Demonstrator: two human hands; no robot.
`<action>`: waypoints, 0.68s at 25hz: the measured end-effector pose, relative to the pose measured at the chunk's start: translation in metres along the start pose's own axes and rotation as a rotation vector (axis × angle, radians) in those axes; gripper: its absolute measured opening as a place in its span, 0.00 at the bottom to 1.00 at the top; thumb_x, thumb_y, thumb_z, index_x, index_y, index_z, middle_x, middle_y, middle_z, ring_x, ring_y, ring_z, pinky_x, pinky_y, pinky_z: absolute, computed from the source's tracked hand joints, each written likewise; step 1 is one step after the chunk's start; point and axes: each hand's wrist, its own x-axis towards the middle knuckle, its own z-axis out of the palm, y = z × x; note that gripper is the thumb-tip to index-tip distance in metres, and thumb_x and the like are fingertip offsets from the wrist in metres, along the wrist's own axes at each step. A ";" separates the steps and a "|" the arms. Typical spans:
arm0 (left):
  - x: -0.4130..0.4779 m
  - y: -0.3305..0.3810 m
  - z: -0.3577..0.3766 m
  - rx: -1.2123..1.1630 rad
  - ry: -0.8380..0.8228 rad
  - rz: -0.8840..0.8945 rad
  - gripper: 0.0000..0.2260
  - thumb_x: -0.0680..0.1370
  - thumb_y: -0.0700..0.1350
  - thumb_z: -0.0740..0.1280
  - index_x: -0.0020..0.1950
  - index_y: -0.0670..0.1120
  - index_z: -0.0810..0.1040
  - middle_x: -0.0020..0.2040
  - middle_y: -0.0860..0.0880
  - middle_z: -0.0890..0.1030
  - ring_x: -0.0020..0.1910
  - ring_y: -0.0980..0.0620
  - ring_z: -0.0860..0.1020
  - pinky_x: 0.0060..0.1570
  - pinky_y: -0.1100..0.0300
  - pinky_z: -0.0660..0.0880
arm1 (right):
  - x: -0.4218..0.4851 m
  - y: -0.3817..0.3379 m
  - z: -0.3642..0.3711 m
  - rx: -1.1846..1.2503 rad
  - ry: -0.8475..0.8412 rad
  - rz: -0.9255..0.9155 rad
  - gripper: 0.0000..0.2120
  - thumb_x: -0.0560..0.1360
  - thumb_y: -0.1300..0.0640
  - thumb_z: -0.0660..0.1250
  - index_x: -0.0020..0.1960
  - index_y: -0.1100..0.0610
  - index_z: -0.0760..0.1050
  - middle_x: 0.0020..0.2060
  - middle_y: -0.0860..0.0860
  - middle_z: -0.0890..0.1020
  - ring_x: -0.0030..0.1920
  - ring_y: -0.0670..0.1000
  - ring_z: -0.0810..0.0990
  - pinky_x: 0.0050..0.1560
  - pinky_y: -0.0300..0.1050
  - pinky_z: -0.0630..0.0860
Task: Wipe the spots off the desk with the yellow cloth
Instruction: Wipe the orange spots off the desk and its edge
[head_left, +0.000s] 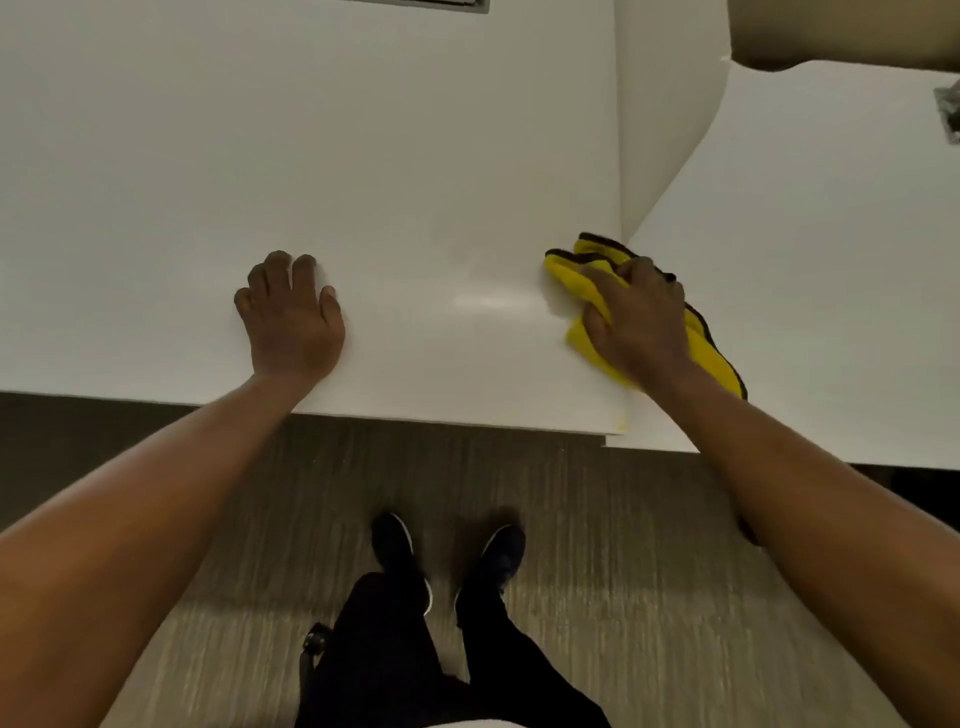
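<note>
The white desk (311, 156) fills the upper half of the view. A bunched yellow cloth (576, 283) with a dark border lies on it near the front edge, at the right. My right hand (641, 322) presses down on the cloth, fingers curled into its folds. My left hand (291, 317) rests flat on the desk further left, fingers apart, holding nothing. A faint sheen shows on the desk surface between the two hands. I see no distinct spots.
A white upright divider panel (660, 114) rises just behind the cloth, with a second white desk (831, 234) to its right. A dark object (948, 111) sits at the far right edge. Below the desk edge are the wood-look floor and my feet.
</note>
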 end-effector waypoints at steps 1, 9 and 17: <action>-0.001 0.000 0.000 -0.002 0.002 -0.001 0.18 0.80 0.47 0.58 0.68 0.40 0.69 0.68 0.37 0.70 0.65 0.35 0.69 0.60 0.42 0.66 | 0.006 -0.004 0.002 -0.002 0.015 0.124 0.24 0.76 0.49 0.62 0.72 0.47 0.70 0.57 0.60 0.75 0.55 0.64 0.76 0.55 0.56 0.69; -0.001 -0.005 0.005 -0.042 0.040 0.025 0.21 0.79 0.49 0.55 0.67 0.39 0.69 0.67 0.35 0.70 0.64 0.34 0.69 0.60 0.40 0.66 | -0.082 -0.088 0.015 0.002 0.041 -0.056 0.25 0.73 0.45 0.62 0.69 0.48 0.73 0.57 0.58 0.77 0.51 0.60 0.77 0.50 0.53 0.69; 0.001 -0.008 0.014 -0.049 0.091 0.046 0.20 0.79 0.49 0.55 0.66 0.39 0.69 0.66 0.35 0.70 0.63 0.34 0.70 0.59 0.40 0.66 | 0.036 -0.023 0.012 -0.044 0.085 0.327 0.19 0.78 0.51 0.59 0.67 0.52 0.74 0.55 0.60 0.75 0.52 0.63 0.76 0.51 0.53 0.68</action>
